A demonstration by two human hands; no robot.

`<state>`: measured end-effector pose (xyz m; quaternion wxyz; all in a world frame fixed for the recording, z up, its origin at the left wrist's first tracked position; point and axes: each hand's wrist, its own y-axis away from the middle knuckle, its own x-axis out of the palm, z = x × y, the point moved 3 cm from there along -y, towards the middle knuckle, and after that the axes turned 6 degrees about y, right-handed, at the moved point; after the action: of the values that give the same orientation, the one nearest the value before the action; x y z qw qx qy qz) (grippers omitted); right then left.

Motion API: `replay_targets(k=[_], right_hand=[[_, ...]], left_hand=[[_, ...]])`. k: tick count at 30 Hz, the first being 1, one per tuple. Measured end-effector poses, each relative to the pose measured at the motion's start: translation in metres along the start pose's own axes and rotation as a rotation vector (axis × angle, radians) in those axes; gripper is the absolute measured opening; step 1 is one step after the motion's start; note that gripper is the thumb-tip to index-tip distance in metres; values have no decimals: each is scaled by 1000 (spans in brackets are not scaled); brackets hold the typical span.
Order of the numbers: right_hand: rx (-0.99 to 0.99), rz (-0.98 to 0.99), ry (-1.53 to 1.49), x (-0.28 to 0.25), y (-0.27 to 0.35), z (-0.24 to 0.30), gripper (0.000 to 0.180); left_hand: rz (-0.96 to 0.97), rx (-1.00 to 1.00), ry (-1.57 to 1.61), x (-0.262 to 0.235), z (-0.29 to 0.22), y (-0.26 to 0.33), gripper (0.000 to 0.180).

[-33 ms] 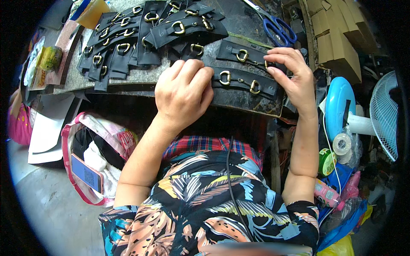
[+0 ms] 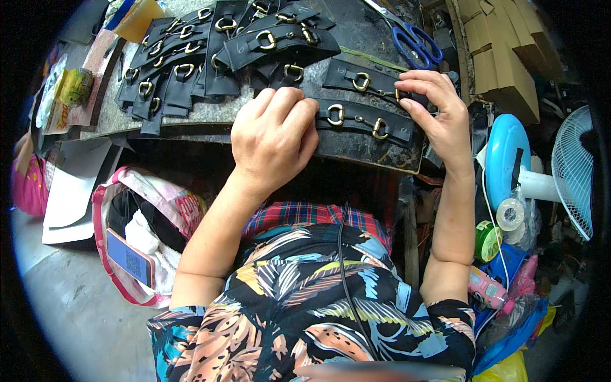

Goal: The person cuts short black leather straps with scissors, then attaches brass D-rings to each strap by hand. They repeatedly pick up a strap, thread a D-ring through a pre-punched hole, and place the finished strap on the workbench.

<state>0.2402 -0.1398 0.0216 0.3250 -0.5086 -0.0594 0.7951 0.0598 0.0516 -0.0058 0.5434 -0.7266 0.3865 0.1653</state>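
Observation:
Two black leather straps with brass D-rings lie side by side near the table's front right. My left hand (image 2: 272, 137) is closed at the left end of the nearer strap (image 2: 358, 121); its fingers hide that end. At the right end of the farther strap (image 2: 344, 76), the thumb and fingertips of my right hand (image 2: 439, 111) pinch the strap beside a brass fitting. To the left, several more black straps (image 2: 184, 89) with brass rings lie in an overlapping pile. One strap (image 2: 245, 56) on top has a pale mark on it.
Blue-handled scissors (image 2: 417, 46) lie at the back right. Beyond the table's right edge are cardboard boxes (image 2: 503, 70), a white fan (image 2: 573, 172) and a blue round object (image 2: 507, 156). A bag (image 2: 105, 223) holding a phone (image 2: 129, 259) is at the lower left.

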Motion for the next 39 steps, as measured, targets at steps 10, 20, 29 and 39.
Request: replay_targets(k=[10, 20, 29, 39], right_hand=[[112, -228, 59, -9, 21, 4, 8], [185, -292, 134, -13, 47, 14, 8], [218, -282, 187, 1, 51, 19, 12], [205, -301, 233, 15, 54, 22, 17]], left_hand=[[-4, 9, -4, 1, 3, -3, 23], [-45, 4, -47, -19, -1, 0, 32], [90, -81, -249, -18, -10, 0, 37], [24, -36, -185, -12, -9, 0, 22]])
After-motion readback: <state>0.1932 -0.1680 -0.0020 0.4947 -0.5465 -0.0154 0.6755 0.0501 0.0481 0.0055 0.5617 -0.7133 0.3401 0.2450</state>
